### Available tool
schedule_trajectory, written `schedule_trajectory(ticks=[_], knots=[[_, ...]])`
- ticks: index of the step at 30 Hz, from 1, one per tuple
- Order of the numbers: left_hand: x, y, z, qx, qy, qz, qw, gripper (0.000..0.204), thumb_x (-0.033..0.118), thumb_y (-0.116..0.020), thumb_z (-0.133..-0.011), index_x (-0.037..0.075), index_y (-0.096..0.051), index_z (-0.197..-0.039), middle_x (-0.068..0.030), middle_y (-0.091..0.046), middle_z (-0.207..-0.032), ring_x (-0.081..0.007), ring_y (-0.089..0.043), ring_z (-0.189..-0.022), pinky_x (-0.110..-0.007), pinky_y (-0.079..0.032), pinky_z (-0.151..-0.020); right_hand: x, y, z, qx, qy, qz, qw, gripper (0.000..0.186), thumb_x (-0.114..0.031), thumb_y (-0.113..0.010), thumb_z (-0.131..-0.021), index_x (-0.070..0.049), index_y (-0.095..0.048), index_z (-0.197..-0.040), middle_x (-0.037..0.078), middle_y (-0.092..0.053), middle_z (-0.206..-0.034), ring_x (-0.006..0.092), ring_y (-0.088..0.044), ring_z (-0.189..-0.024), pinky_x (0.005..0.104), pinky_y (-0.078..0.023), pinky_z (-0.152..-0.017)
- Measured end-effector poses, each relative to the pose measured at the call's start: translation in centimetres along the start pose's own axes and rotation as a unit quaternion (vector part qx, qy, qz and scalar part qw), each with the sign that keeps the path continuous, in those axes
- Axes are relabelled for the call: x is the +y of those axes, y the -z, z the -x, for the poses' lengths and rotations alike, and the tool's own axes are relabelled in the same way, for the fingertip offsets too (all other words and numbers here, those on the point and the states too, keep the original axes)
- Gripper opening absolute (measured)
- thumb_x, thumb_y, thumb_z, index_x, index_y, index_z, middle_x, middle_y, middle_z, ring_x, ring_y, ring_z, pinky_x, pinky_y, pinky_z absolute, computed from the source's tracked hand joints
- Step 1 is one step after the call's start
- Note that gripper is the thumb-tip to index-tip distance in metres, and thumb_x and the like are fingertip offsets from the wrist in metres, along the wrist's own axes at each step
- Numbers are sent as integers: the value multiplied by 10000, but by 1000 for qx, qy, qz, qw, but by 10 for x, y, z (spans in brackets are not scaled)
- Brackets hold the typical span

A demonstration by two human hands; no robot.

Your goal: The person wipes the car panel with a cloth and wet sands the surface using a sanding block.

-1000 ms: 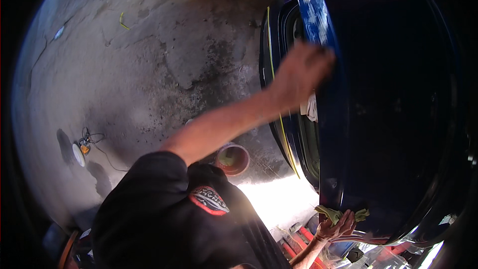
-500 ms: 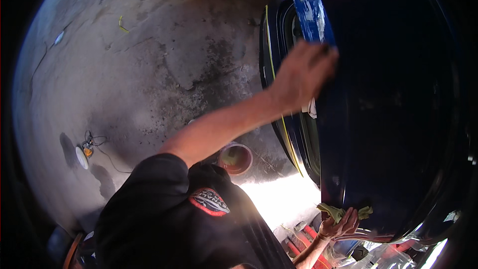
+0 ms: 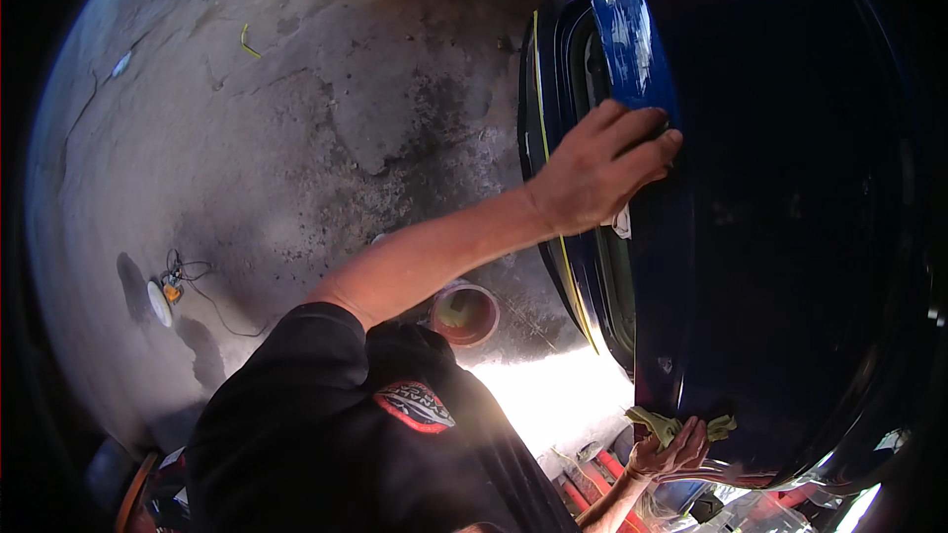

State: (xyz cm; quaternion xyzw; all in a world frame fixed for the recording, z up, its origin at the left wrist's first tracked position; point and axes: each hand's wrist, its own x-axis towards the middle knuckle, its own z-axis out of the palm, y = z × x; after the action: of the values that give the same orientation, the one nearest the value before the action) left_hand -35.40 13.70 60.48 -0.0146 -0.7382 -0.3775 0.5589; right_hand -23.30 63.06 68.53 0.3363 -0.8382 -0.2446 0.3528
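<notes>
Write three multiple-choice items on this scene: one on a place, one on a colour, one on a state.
1. Where does the round tub stand?
A. On the concrete floor
B. On top of the car panel
C. In the left hand

2. What colour is the cloth in the right hand?
A. Red
B. Yellow-green
C. White

3. How is the left hand set?
A. Clenched in a fist in the air
B. Closed round a hose
C. Laid flat, fingers out, on the dark blue panel

Answers: 1 A, the tub sits on the floor beside the panel. 2 B, the crumpled cloth shows yellow-green at the panel's lower edge. 3 C, the fingers lie spread on the panel.
</notes>
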Motion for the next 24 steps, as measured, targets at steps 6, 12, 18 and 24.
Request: schedule_trajectory(ticks=[6, 12, 18, 24], knots=[[-111, 14, -108, 40, 120, -15, 992, 247, 133, -682, -1063, 45, -712, -1292, -238, -702, -1231, -361, -678, -1187, -499, -522, -1056, -1, -1, -3, 9, -2, 11, 1000, 634, -513, -399, -1157, -14, -685, -1424, 181, -689, -1388, 355, -643, -1265, 559, -449, -1127], [-23, -2, -21, 65, 22, -74, 995, 287, 105, -771, -948, 36, -704, -1218, -181, -690, -1200, -382, -690, -1082, -492, -545, -921, -2, -2, -6, 13, 2, -15, 1000, 567, -483, -455, -1148, -31, -685, -1403, 182, -702, -1348, 355, -661, -1226, 569, -467, -1111], [-97, 8, -77, 40, 63, -123, 990, 288, 216, -713, -1010, 33, -733, -1232, -205, -717, -1185, -422, -684, -1091, -509, -544, -944, -2, -4, -5, 13, -36, -22, 999, 682, -587, -449, -1123, -13, -670, -1420, 193, -694, -1357, 360, -655, -1251, 573, -462, -1111], [-79, 9, -66, -22, 124, -70, 990, 307, 151, -751, -983, 74, -714, -1278, -215, -705, -1243, -416, -676, -1139, -504, -561, -956, 0, -6, 0, 16, -25, -20, 999, 740, -644, -460, -1100, -8, -667, -1417, 201, -691, -1362, 362, -654, -1259, 583, -454, -1118]])
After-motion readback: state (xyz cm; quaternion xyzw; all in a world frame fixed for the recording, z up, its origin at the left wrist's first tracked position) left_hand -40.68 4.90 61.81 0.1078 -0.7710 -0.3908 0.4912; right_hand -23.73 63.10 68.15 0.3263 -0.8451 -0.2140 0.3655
